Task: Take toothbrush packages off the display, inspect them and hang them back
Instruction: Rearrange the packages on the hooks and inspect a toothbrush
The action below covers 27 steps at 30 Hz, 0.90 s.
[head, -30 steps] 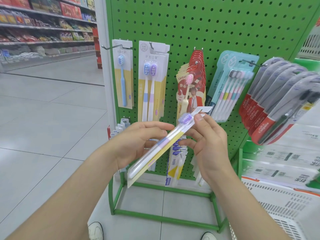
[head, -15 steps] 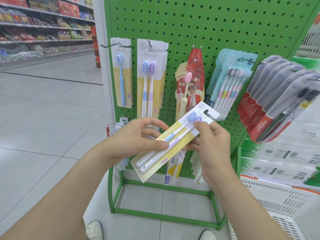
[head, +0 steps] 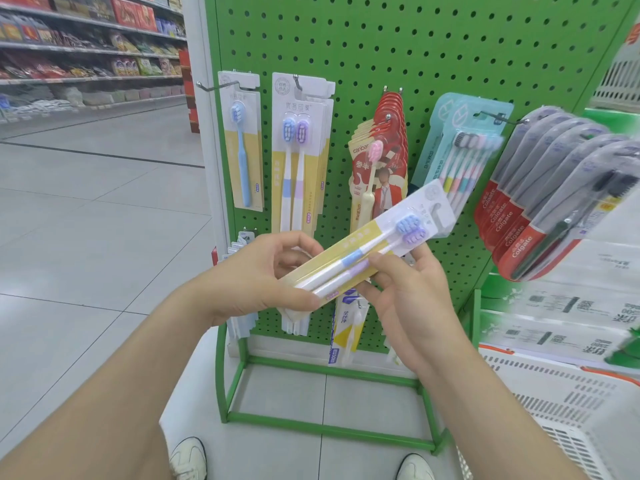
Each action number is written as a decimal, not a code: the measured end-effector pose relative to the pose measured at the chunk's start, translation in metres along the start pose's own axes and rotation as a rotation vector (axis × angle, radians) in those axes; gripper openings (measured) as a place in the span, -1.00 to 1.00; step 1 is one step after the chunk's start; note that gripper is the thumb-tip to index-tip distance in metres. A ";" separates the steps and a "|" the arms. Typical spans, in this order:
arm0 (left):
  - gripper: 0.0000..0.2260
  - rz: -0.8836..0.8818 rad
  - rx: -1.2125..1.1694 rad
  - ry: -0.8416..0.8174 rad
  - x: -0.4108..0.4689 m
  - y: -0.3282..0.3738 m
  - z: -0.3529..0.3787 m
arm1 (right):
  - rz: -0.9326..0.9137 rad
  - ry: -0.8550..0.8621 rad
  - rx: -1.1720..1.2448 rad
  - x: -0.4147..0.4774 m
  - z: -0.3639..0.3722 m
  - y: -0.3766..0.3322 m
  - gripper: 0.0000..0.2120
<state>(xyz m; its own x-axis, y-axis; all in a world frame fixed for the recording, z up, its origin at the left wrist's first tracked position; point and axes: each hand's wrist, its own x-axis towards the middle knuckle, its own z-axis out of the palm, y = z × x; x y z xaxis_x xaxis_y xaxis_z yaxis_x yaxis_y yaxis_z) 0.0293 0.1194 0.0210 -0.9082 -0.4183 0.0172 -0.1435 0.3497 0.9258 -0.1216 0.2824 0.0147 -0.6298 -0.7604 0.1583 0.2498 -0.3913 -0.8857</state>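
Toothbrush package (head: 350, 260) turned face-on | heads upper-right | left hand (head: 256, 282), right hand (head: 412, 299) holding

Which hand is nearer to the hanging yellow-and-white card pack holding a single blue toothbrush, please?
Left. The left hand is below that single blue toothbrush pack; the right hand is lower and farther right. Both have a grip on the yellow two-brush pack.

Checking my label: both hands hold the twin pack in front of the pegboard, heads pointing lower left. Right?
Not quite. The head view shows the left hand and right hand holding the twin pack in front of the pegboard, but its heads point upper right, not lower left.
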 end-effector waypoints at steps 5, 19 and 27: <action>-0.61 -0.054 0.079 -0.046 -0.001 -0.006 -0.003 | -0.011 0.057 0.066 0.000 0.000 0.003 -0.54; -0.58 -0.066 -0.056 -0.204 -0.002 -0.006 0.000 | -0.056 0.148 0.028 -0.002 0.000 0.003 -0.60; -0.75 -0.117 -0.060 -0.112 0.000 -0.007 -0.003 | -0.133 0.198 -0.047 -0.004 -0.002 0.002 -0.61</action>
<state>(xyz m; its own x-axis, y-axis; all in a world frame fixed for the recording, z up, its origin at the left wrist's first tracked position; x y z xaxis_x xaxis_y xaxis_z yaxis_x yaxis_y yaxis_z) 0.0314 0.1149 0.0156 -0.9250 -0.3565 -0.1313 -0.2306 0.2522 0.9398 -0.1199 0.2861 0.0116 -0.7880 -0.5853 0.1908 0.1229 -0.4533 -0.8828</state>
